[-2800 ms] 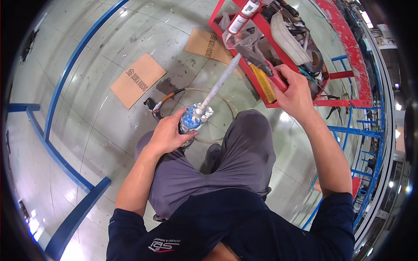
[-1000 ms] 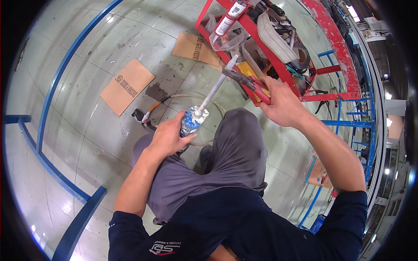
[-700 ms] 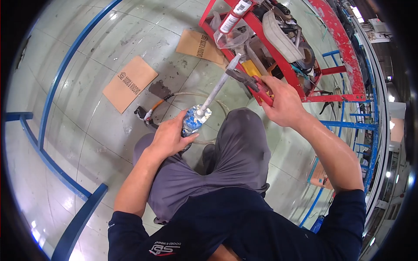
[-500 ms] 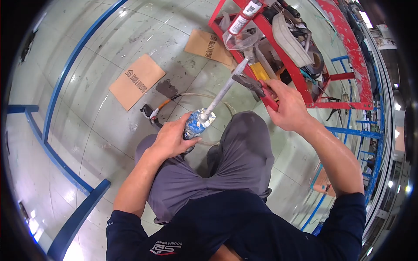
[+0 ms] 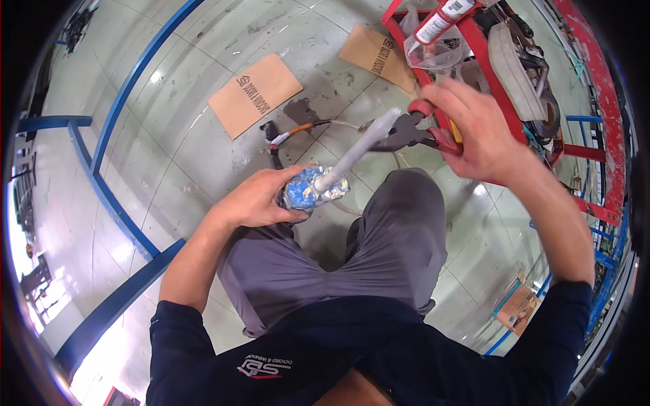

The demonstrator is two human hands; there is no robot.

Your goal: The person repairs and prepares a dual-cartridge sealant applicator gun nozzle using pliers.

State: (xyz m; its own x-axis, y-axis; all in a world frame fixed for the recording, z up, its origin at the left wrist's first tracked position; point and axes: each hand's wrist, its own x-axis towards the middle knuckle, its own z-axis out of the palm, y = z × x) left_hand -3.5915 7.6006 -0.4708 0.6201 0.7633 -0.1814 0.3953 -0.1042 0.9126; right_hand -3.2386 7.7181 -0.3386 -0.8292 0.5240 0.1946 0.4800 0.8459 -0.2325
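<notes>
Head view: a sealant cartridge (image 5: 308, 189) with a crumpled blue-and-silver end sits above the person's left thigh, and its long grey nozzle (image 5: 355, 157) slants up and to the right. The left hand (image 5: 254, 199) is wrapped firmly round the cartridge body, fingers curled about it. The right hand (image 5: 474, 128), blurred, grips red-handled pliers (image 5: 413, 135) with the fingers loosely spread over handles that stand apart. The dark nose of the pliers lies just beside the nozzle tip; whether it bites cannot be told. Behind the right hand stands a red cart (image 5: 474, 40) full of tools. Two cardboard pieces (image 5: 254, 95) lie on the floor.
</notes>
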